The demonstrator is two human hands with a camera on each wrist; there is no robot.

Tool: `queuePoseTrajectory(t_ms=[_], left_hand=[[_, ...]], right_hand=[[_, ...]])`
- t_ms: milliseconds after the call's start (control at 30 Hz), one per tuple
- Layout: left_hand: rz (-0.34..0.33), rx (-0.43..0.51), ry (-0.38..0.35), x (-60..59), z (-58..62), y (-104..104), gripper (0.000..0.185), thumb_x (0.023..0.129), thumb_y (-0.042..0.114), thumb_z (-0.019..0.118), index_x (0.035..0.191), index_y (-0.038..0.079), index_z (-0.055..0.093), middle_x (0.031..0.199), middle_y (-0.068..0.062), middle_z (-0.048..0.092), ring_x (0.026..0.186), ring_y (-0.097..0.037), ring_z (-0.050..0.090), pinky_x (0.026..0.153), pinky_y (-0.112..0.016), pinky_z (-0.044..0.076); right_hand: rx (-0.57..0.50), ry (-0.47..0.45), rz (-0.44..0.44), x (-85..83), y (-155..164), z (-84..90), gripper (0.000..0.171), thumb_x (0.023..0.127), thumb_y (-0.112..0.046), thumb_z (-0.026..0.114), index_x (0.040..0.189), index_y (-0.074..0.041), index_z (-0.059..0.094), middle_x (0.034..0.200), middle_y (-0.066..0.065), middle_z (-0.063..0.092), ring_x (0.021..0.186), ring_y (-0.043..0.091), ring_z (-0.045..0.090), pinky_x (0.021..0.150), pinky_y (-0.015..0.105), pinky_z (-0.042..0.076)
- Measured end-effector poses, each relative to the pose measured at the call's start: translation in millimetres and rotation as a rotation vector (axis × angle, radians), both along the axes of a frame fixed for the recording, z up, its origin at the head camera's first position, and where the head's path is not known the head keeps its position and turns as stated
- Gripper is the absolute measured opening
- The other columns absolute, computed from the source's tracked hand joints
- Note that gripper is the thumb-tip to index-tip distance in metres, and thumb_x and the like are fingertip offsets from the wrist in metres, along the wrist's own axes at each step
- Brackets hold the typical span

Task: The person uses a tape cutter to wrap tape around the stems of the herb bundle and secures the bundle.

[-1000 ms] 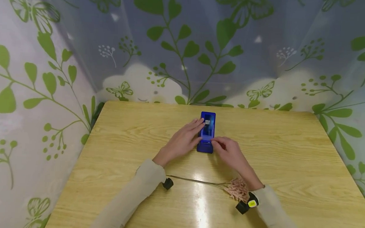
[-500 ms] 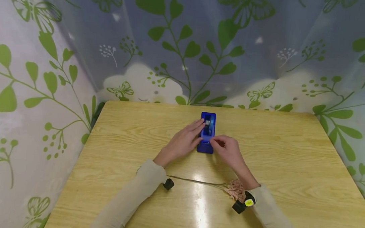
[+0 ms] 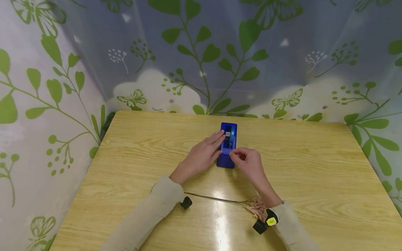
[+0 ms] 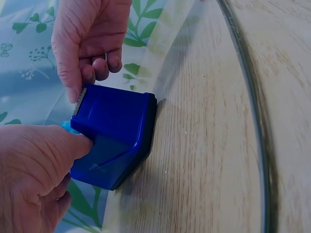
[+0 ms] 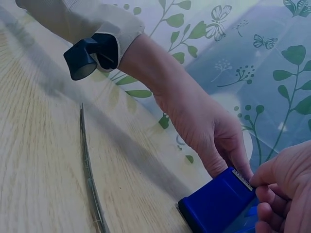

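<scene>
Scene: a person sits at a wooden table (image 3: 312, 170); both forearms in pale sleeves reach to a blue tape dispenser (image 3: 227, 145) that stands near the far middle of the table, its long side running away from the person.

Left hand: the left hand (image 3: 201, 155) lies against the left flank of the dispenser; its fingers are nearly straight and point along the body toward the far end; in the left wrist view the thumb (image 4: 73, 145) presses the blue side wall; the hand steadies the dispenser, with no finger curled round it as far as the views show.

Right hand: the right hand (image 3: 247, 162) sits at the near end of the dispenser, fingers curled in; in the left wrist view its thumb and bent fingers meet right at the toothed cutter (image 4: 79, 101), narrow as a pinch; whether tape lies between the fingertips cannot be told.

Dispenser: flat on its base on the table, upright; the serrated cutter shows at the near top edge in the right wrist view (image 5: 243, 179).

Nearby: a dried flower stem (image 3: 218, 200) lies across the table between the two forearms, its pinkish head by the right wrist; a small black wrist camera (image 3: 186, 203) sits at the left cuff.
</scene>
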State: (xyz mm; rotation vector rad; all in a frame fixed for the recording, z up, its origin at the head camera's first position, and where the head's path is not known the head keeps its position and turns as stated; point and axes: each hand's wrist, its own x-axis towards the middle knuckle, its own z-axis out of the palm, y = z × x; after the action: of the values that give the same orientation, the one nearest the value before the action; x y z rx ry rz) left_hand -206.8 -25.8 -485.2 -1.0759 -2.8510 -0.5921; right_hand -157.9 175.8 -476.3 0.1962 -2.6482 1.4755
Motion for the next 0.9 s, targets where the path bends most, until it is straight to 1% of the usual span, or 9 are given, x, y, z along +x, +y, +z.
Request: queuePoseTrajectory(t_ms=[200, 367, 467, 533, 600, 700, 733, 767, 900], left_hand=[[0.012, -0.01, 0.02, 1.5, -1.7, 0.7, 0.055, 0.111, 0.027, 0.052, 0.159, 0.004, 0.038, 0.171, -0.009, 0.028, 0.156, -0.027, 0.029, 0.125, -0.039, 0.029], [0.027, -0.013, 0.005, 3.8, -1.3, 0.9, 0.054, 0.112, 0.027, 0.05, 0.16, 0.005, 0.038, 0.171, -0.007, 0.027, 0.157, -0.025, 0.027, 0.125, -0.037, 0.028], [0.032, -0.009, -0.002, 4.8, -0.3, 1.6, 0.054, 0.112, 0.027, 0.051, 0.16, 0.005, 0.038, 0.171, -0.006, 0.027, 0.157, -0.024, 0.027, 0.125, -0.037, 0.028], [0.036, -0.001, -0.007, 5.0, 0.1, 1.9, 0.054, 0.111, 0.026, 0.052, 0.16, 0.005, 0.039, 0.171, -0.006, 0.028, 0.157, -0.023, 0.027, 0.125, -0.037, 0.028], [0.037, 0.006, -0.014, 5.0, 0.5, 2.0, 0.055, 0.111, 0.025, 0.053, 0.159, 0.005, 0.039, 0.171, -0.006, 0.028, 0.157, -0.023, 0.027, 0.125, -0.037, 0.029], [0.035, 0.016, -0.02, 4.8, 0.8, 1.7, 0.054, 0.11, 0.024, 0.054, 0.159, 0.004, 0.04, 0.171, -0.007, 0.029, 0.157, -0.024, 0.027, 0.125, -0.038, 0.029], [0.034, 0.018, -0.021, 4.8, 0.8, 1.4, 0.055, 0.11, 0.024, 0.054, 0.159, 0.004, 0.04, 0.171, -0.007, 0.029, 0.157, -0.024, 0.027, 0.125, -0.038, 0.029], [0.033, 0.02, -0.021, 4.8, 0.8, 1.3, 0.055, 0.11, 0.024, 0.055, 0.159, 0.004, 0.04, 0.17, -0.008, 0.029, 0.157, -0.025, 0.028, 0.124, -0.039, 0.029], [0.031, 0.03, -0.021, 5.1, 0.3, 0.9, 0.055, 0.11, 0.023, 0.055, 0.158, 0.003, 0.04, 0.17, -0.008, 0.029, 0.156, -0.025, 0.028, 0.124, -0.039, 0.031]], right_hand=[[0.001, -0.002, -0.006, 0.5, 0.2, -2.7, 0.016, 0.098, -0.011, 0.072, 0.101, 0.003, 0.079, 0.077, 0.009, 0.072, 0.065, 0.011, 0.059, 0.059, 0.022, 0.048], [-0.026, -0.002, -0.019, 1.1, -0.2, -3.0, 0.016, 0.097, -0.011, 0.073, 0.1, 0.003, 0.08, 0.077, 0.011, 0.073, 0.064, 0.009, 0.06, 0.059, 0.021, 0.049], [-0.086, -0.02, -0.032, 2.1, -0.8, -3.5, 0.016, 0.097, -0.009, 0.073, 0.1, 0.005, 0.079, 0.079, 0.016, 0.074, 0.063, 0.01, 0.063, 0.058, 0.018, 0.049], [-0.138, -0.06, -0.041, 5.1, -2.5, 3.0, 0.017, 0.098, -0.007, 0.072, 0.102, 0.008, 0.078, 0.084, 0.023, 0.075, 0.064, 0.009, 0.065, 0.059, 0.02, 0.052], [-0.192, -0.097, -0.056, 5.7, -3.2, 3.5, 0.019, 0.098, -0.008, 0.072, 0.104, 0.01, 0.077, 0.088, 0.025, 0.075, 0.065, 0.01, 0.068, 0.06, 0.022, 0.055], [-0.241, -0.145, -0.073, 6.4, -3.6, 4.8, 0.022, 0.099, -0.009, 0.072, 0.107, 0.01, 0.077, 0.094, 0.026, 0.076, 0.067, 0.01, 0.069, 0.064, 0.027, 0.06], [-0.25, -0.149, -0.075, 6.5, -3.8, 4.8, 0.022, 0.098, -0.01, 0.073, 0.107, 0.01, 0.077, 0.094, 0.025, 0.076, 0.067, 0.01, 0.069, 0.065, 0.028, 0.06], [-0.264, -0.156, -0.081, 4.2, -2.4, -1.3, 0.023, 0.098, -0.012, 0.073, 0.108, 0.009, 0.078, 0.095, 0.023, 0.077, 0.068, 0.011, 0.07, 0.066, 0.028, 0.06], [-0.303, -0.193, -0.082, 3.4, -1.9, -1.3, 0.025, 0.099, -0.013, 0.073, 0.111, 0.009, 0.077, 0.098, 0.02, 0.077, 0.068, 0.01, 0.07, 0.068, 0.03, 0.061]])
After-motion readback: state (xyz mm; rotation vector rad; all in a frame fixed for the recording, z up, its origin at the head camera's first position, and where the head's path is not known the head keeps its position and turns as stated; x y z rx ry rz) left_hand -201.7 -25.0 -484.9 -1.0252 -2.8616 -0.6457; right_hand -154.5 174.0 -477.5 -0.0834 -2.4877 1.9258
